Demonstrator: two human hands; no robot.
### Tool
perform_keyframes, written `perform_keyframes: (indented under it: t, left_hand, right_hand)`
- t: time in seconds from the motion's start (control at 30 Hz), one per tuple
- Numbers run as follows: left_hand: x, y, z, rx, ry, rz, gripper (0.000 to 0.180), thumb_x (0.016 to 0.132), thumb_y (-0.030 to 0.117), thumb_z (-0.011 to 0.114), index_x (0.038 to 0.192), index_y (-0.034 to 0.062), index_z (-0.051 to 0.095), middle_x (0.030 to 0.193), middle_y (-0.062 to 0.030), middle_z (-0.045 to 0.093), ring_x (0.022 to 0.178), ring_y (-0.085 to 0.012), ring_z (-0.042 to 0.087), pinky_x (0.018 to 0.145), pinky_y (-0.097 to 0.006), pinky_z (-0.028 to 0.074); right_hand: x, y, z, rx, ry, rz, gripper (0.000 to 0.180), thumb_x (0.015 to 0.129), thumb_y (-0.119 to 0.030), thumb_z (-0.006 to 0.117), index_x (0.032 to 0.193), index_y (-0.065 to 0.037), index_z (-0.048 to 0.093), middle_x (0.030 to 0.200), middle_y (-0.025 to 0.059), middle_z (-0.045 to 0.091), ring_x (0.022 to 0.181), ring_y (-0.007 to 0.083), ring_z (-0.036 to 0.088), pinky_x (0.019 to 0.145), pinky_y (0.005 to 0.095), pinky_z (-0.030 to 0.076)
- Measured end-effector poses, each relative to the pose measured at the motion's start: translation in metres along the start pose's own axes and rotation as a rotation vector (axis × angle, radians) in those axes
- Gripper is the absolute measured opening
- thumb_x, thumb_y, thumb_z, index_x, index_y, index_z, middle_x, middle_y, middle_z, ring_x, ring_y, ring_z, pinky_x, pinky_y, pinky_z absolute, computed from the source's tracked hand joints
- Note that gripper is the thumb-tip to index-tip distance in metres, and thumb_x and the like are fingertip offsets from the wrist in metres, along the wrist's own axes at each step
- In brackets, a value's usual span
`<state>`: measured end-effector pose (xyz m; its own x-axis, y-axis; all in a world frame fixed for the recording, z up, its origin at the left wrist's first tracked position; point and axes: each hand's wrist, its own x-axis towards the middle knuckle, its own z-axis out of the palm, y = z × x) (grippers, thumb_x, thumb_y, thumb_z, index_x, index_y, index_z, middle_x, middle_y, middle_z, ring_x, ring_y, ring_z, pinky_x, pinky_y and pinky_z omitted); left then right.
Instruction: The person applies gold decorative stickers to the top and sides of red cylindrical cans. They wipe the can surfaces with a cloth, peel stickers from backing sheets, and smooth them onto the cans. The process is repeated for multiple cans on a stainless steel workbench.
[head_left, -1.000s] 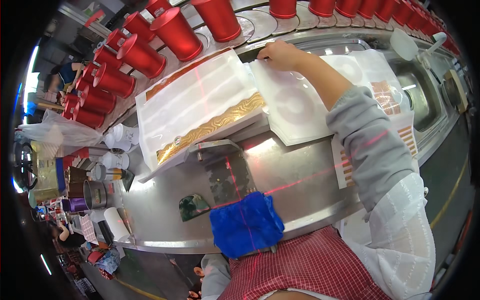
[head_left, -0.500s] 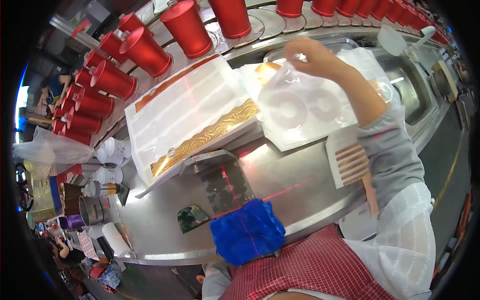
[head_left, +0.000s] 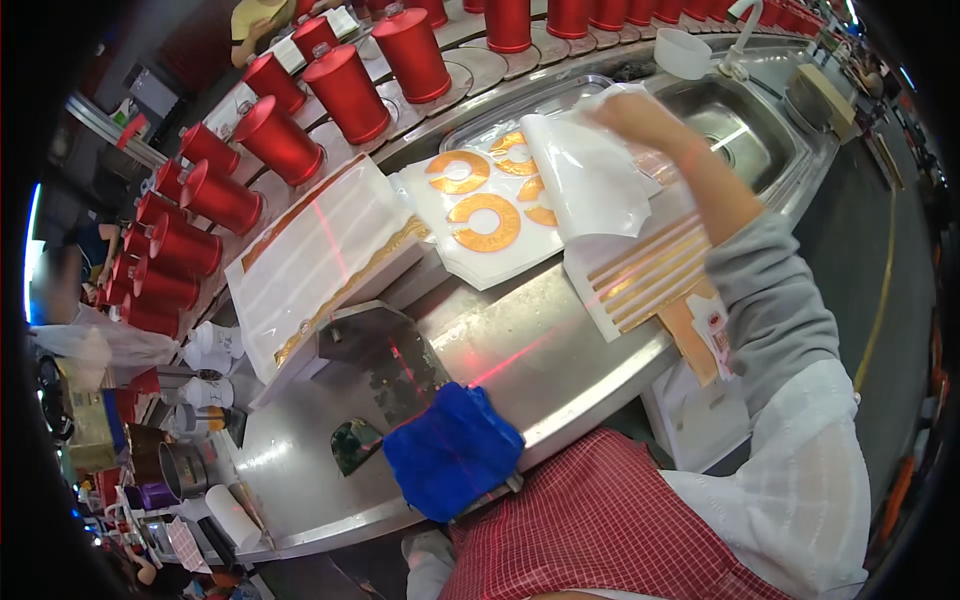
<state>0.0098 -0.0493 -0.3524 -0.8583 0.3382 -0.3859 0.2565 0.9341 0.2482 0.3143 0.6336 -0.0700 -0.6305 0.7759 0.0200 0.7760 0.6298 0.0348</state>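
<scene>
My right hand (head_left: 635, 115) is closed on the upper edge of a white translucent cover sheet (head_left: 590, 185), which is folded over toward the right. Beside the fold, a decal sheet (head_left: 520, 262) lies face up with several gold C-shaped ring decals (head_left: 485, 222). My right forearm, in a grey sleeve (head_left: 770, 290), reaches up across the bench's right side. A white sheet with gold stripes (head_left: 640, 275) lies partly beneath the folded cover sheet. My left hand is outside the picture.
A stack of white-covered sheets (head_left: 325, 245) stands left of the decals. A blue cloth (head_left: 453, 450) lies at the bench's front edge, next to a green scraper-like piece (head_left: 355, 445). Red canisters (head_left: 345, 92) line the conveyor behind. A sink (head_left: 735, 130) is at right.
The cover sheet, flat over the rings before, is now folded back to the right by my right hand, baring gold decals. The whole view has shifted too.
</scene>
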Motion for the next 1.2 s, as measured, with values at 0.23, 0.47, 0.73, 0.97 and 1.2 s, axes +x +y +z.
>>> perform_keyframes:
  t: [0.23, 0.47, 0.73, 0.97, 1.2]
  left_hand:
    - [-0.017, -0.019, 0.0, -0.019, 0.038, -0.022, 0.024, 0.093, 0.023, 0.054, 0.1, 0.0051, 0.068, 0.102, -0.0177, 0.068, 0.091, -0.0316, 0.066, 0.079, -0.044, 0.053]
    - [-0.035, -0.049, -0.002, -0.034, 0.071, -0.049, 0.024, 0.093, 0.024, 0.054, 0.1, 0.0054, 0.068, 0.103, -0.0178, 0.068, 0.092, -0.0319, 0.066, 0.079, -0.044, 0.053]
    - [-0.028, -0.055, -0.015, 0.0, 0.073, 0.01, 0.025, 0.093, 0.024, 0.054, 0.101, 0.0057, 0.068, 0.104, -0.0179, 0.068, 0.094, -0.0323, 0.066, 0.08, -0.045, 0.053]
    - [-0.018, -0.052, -0.036, 0.048, 0.071, 0.057, 0.025, 0.092, 0.024, 0.053, 0.101, 0.0059, 0.068, 0.104, -0.0181, 0.068, 0.095, -0.0326, 0.066, 0.081, -0.045, 0.053]
    - [-0.009, -0.031, -0.042, 0.093, 0.031, 0.124, 0.025, 0.092, 0.025, 0.053, 0.101, 0.0062, 0.068, 0.105, -0.0182, 0.068, 0.096, -0.0329, 0.066, 0.081, -0.046, 0.053]
  right_hand:
    - [-0.012, -0.134, -0.005, 0.176, -0.246, 0.25, 0.048, 0.081, -0.042, 0.067, 0.109, -0.002, 0.07, 0.109, 0.018, 0.068, 0.097, 0.0324, 0.068, 0.083, 0.0441, 0.053]
    - [-0.053, -0.032, -0.026, 1.115, 0.013, 0.314, 0.038, 0.082, -0.012, 0.055, 0.115, 0.005, 0.059, 0.097, 0.0104, 0.065, 0.086, 0.0216, 0.066, 0.072, 0.0388, 0.056]
    - [-0.229, 0.087, -0.019, 1.878, 0.455, 0.227, 0.045, 0.086, -0.007, 0.052, 0.131, 0.002, 0.048, 0.117, 0.0134, 0.062, 0.103, 0.0225, 0.064, 0.092, 0.0371, 0.052]
    - [-0.435, 0.125, 0.062, 1.928, 0.922, 0.569, 0.045, 0.088, -0.016, 0.051, 0.13, 0.001, 0.05, 0.122, 0.0132, 0.062, 0.105, 0.0255, 0.063, 0.094, 0.0376, 0.051]
    - [-0.563, 0.109, 0.233, 1.676, 0.496, 1.299, 0.032, 0.085, -0.013, 0.053, 0.115, -0.002, 0.057, 0.103, 0.0123, 0.061, 0.085, 0.0312, 0.059, 0.077, 0.041, 0.051]
